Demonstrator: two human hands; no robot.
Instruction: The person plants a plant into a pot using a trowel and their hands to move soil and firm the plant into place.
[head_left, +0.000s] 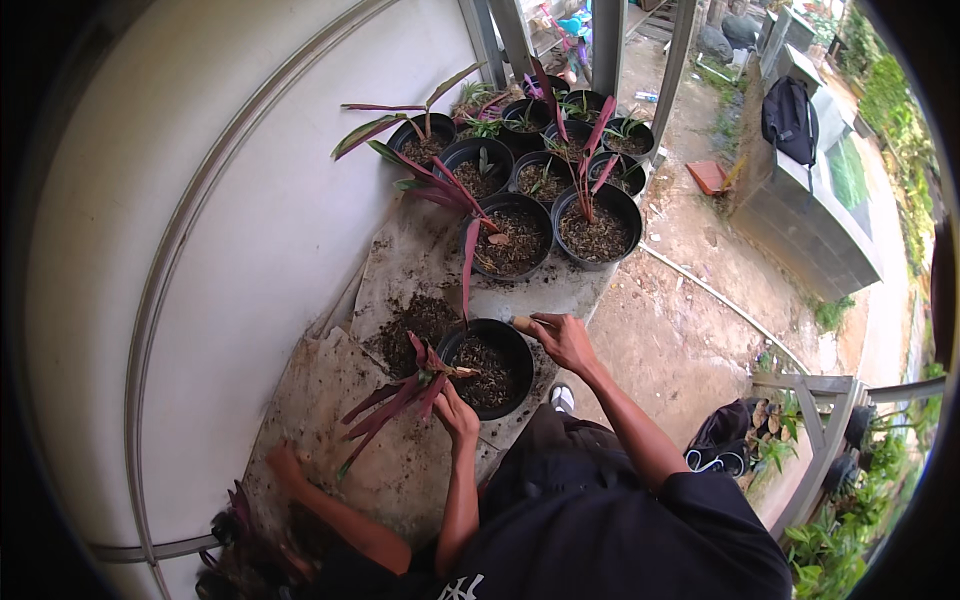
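My left hand holds a purple-leaved plant by its base, its stem end lying over the rim of a black plastic pot. Dark soil mix partly fills that pot. On the pot's far right side, my right hand grips the wooden handle of a small hand tool, whose pale head is blurred against the tabletop. A heap of loose dark soil lies left of the pot on the stained table.
Several black pots with plants crowd the table's far end. Another person's hand rests at the left edge, near more plants. A white wall panel borders the left; an orange dustpan lies on the ground.
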